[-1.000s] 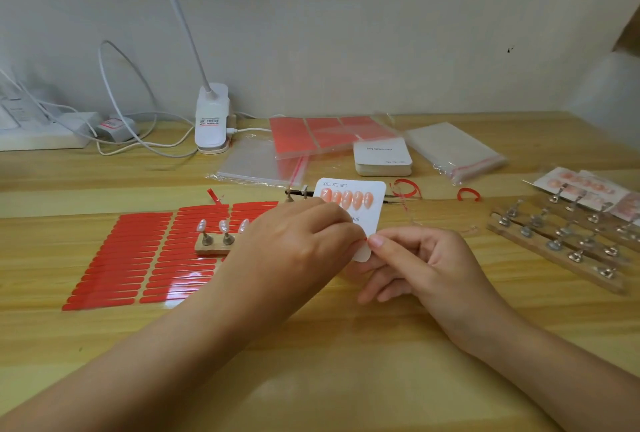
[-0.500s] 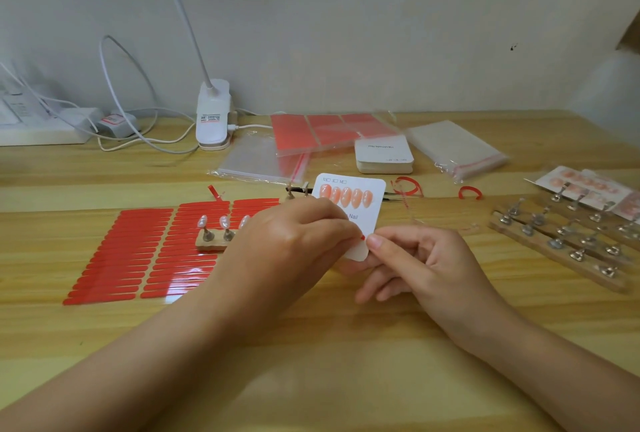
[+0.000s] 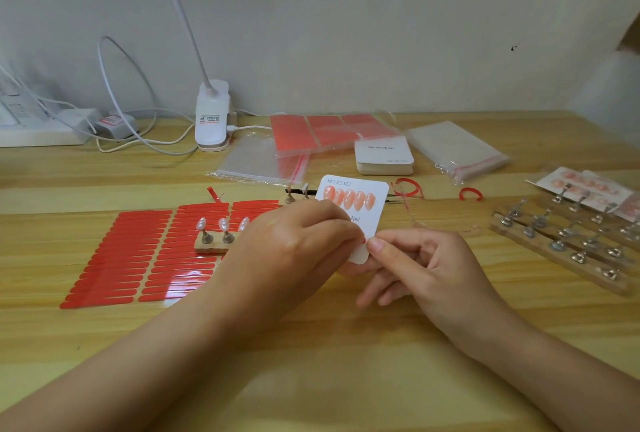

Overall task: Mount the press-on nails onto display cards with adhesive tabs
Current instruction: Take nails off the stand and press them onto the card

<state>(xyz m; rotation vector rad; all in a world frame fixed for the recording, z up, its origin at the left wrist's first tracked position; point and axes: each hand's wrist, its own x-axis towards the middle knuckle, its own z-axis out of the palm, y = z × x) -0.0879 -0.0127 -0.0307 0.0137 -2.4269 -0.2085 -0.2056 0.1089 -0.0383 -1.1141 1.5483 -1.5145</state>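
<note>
A white display card [image 3: 370, 211] with a row of several orange press-on nails [image 3: 349, 198] along its top is held tilted above the table. My left hand [image 3: 291, 248] grips its lower left part, fingers curled over the card face. My right hand [image 3: 426, 268] pinches the card's lower corner, where a small red bit of an adhesive tab [image 3: 363, 240] shows between the fingertips. Sheets of red adhesive tabs [image 3: 138, 255] lie flat on the left. On them stands a small wooden block [image 3: 214, 241] carrying pale nails on pins.
A wooden rack of metal nail holders [image 3: 568, 241] lies at the right, with filled cards [image 3: 585, 185] behind it. A stack of blank cards [image 3: 384, 157], plastic bags [image 3: 457, 149], red tab sheets in a bag [image 3: 329, 131], a clip lamp [image 3: 212, 119] and cables [image 3: 114, 119] line the back.
Both hands stay on the card. The red tab bit at the card's lower corner now shows between the fingertips. The view has shifted slightly.
</note>
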